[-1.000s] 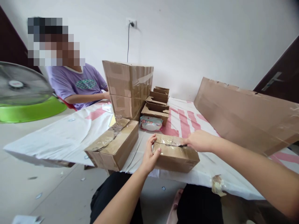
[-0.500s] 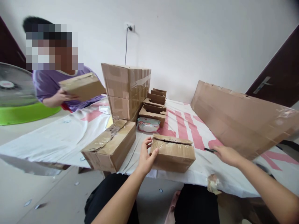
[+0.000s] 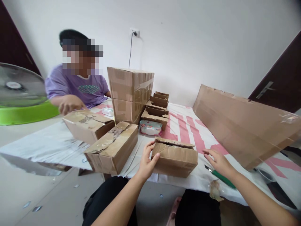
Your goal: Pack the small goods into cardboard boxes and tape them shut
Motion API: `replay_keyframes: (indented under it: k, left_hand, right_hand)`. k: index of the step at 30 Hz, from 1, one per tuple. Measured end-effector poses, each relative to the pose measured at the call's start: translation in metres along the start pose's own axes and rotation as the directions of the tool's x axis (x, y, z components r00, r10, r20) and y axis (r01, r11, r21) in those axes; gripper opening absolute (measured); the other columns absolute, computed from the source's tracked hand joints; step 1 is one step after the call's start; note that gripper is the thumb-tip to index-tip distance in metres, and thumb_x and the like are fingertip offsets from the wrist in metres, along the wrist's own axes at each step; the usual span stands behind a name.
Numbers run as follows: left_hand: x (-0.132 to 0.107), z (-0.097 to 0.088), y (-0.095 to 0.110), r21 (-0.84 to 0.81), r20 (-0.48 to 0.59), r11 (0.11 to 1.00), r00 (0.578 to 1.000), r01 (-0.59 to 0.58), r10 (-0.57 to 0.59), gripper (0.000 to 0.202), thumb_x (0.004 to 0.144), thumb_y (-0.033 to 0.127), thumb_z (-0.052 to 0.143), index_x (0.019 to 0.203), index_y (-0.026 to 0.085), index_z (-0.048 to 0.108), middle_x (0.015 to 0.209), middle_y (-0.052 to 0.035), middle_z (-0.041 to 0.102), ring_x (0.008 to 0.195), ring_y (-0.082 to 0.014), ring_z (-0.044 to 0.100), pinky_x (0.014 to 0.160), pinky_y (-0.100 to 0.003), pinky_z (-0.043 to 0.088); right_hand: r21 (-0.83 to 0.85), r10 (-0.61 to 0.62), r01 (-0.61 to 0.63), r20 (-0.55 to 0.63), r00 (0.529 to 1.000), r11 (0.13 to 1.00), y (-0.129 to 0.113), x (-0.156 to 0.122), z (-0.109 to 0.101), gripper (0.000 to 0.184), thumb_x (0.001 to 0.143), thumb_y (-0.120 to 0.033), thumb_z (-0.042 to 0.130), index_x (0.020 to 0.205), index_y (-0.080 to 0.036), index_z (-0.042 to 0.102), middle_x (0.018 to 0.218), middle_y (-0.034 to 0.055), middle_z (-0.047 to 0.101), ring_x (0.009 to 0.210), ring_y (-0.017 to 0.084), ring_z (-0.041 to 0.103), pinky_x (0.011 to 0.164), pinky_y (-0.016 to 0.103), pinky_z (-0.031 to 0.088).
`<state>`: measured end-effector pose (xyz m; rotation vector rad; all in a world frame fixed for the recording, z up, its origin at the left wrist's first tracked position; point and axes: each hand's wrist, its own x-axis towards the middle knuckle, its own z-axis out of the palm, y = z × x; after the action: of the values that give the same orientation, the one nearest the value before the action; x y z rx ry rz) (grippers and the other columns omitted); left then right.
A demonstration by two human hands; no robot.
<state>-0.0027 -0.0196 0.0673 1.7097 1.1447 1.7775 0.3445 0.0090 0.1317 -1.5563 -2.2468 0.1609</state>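
Note:
A small cardboard box [image 3: 175, 158] with its tape slit along the top lies at the near edge of the table. My left hand [image 3: 147, 160] grips its left end, thumb on the front face and fingers on top. My right hand [image 3: 217, 161] hovers open just right of the box, fingers spread, holding nothing. A green-handled utility knife [image 3: 221, 177] lies on the cloth under that hand.
A longer taped box [image 3: 113, 147] sits left of mine, another box [image 3: 88, 124] beyond it by a seated person in a purple shirt [image 3: 77, 88]. Stacked boxes [image 3: 130, 92], open trays [image 3: 156, 110], a wipes pack [image 3: 150, 128], a big flattened carton [image 3: 244, 122] and a fan [image 3: 18, 84] surround the table.
My right hand left the box top, moved right and set the knife down on the cloth. The other person lifted a box and put it on the table.

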Motion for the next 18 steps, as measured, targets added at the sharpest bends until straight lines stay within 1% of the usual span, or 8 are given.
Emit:
replay_keyframes:
  k: [2, 4, 7, 8, 10, 12, 15, 18]
  left_hand:
    - [0.000, -0.001, 0.002, -0.060, -0.002, 0.998, 1.000, 0.020, -0.020, 0.031, 0.085, 0.044, 0.053, 0.101, 0.018, 0.060, 0.125, -0.0129, 0.048, 0.123, -0.0273, 0.043, 0.106, -0.046, 0.031]
    - [0.000, -0.002, 0.003, -0.146, 0.015, 0.988, 0.999, 0.051, -0.049, 0.036, 0.088, 0.049, 0.046, 0.092, 0.017, 0.063, 0.127, -0.0124, 0.048, 0.123, -0.0272, 0.044, 0.106, -0.045, 0.031]
    - [0.000, -0.006, 0.004, -0.286, 0.042, 0.952, 0.994, 0.112, -0.105, 0.059, 0.093, 0.054, 0.024, 0.070, 0.016, 0.062, 0.129, -0.0121, 0.048, 0.115, -0.0266, 0.050, 0.100, -0.044, 0.037]
    - [0.000, -0.007, 0.004, -0.298, 0.057, 0.946, 0.991, 0.131, -0.119, 0.061, 0.093, 0.055, 0.023, 0.064, 0.016, 0.060, 0.129, -0.0121, 0.048, 0.113, -0.0267, 0.052, 0.098, -0.044, 0.039]
    - [0.001, -0.009, 0.006, -0.241, 0.090, 0.959, 0.987, 0.151, -0.133, 0.052, 0.089, 0.055, 0.038, 0.060, 0.016, 0.057, 0.129, -0.0123, 0.049, 0.114, -0.0282, 0.051, 0.098, -0.044, 0.039]
    - [0.002, -0.011, 0.009, -0.124, 0.123, 0.983, 0.985, 0.135, -0.119, 0.036, 0.082, 0.049, 0.055, 0.065, 0.017, 0.058, 0.128, -0.0123, 0.048, 0.119, -0.0297, 0.046, 0.100, -0.045, 0.036]
    - [0.003, -0.012, 0.012, 0.007, 0.147, 0.998, 0.987, 0.067, -0.067, 0.023, 0.079, 0.041, 0.060, 0.076, 0.019, 0.061, 0.125, -0.0124, 0.049, 0.121, -0.0293, 0.044, 0.101, -0.046, 0.036]
    - [0.003, -0.012, 0.012, 0.073, 0.165, 0.997, 0.986, 0.021, -0.033, 0.021, 0.081, 0.038, 0.058, 0.074, 0.019, 0.060, 0.119, -0.0119, 0.050, 0.119, -0.0281, 0.046, 0.100, -0.046, 0.037]
  right_hand:
    - [0.130, -0.038, 0.046, -0.064, 0.997, 0.990, -0.032, 0.003, -0.004, 0.038, 0.090, -0.045, 0.041, 0.115, -0.022, 0.058, 0.110, 0.0078, 0.065, 0.101, 0.022, 0.060, 0.082, 0.034, 0.049]
    - [0.245, -0.081, 0.099, -0.081, 0.993, 0.964, -0.058, 0.000, -0.004, 0.036, 0.091, -0.045, 0.040, 0.112, -0.022, 0.059, 0.107, 0.0074, 0.066, 0.099, 0.021, 0.060, 0.081, 0.032, 0.049]
    - [0.385, -0.216, 0.200, -0.002, 0.976, 0.901, -0.083, -0.010, -0.002, 0.039, 0.095, -0.043, 0.032, 0.090, -0.020, 0.064, 0.088, 0.0059, 0.067, 0.083, 0.018, 0.061, 0.074, 0.030, 0.048]
    - [0.394, -0.275, 0.235, 0.045, 0.961, 0.888, -0.089, -0.014, -0.001, 0.041, 0.095, -0.042, 0.032, 0.083, -0.020, 0.064, 0.082, 0.0051, 0.065, 0.078, 0.017, 0.060, 0.072, 0.029, 0.048]
    - [0.327, -0.368, 0.313, 0.123, 0.922, 0.892, -0.098, -0.019, 0.002, 0.037, 0.095, -0.038, 0.035, 0.076, -0.020, 0.062, 0.075, 0.0044, 0.063, 0.074, 0.016, 0.057, 0.070, 0.030, 0.046]
    - [0.183, -0.403, 0.376, 0.141, 0.904, 0.908, -0.105, -0.022, 0.006, 0.027, 0.092, -0.033, 0.042, 0.077, -0.020, 0.060, 0.075, 0.0043, 0.061, 0.075, 0.018, 0.055, 0.070, 0.032, 0.045]
    - [0.045, -0.413, 0.410, 0.088, 0.907, 0.911, -0.109, -0.018, 0.013, 0.017, 0.090, -0.029, 0.046, 0.084, -0.021, 0.059, 0.080, 0.0048, 0.060, 0.077, 0.019, 0.054, 0.069, 0.033, 0.045]
    - [-0.013, -0.401, 0.401, -0.048, 0.915, 0.916, -0.112, -0.004, 0.018, 0.018, 0.090, -0.028, 0.045, 0.097, -0.021, 0.059, 0.093, 0.0078, 0.061, 0.088, 0.021, 0.056, 0.078, 0.036, 0.047]
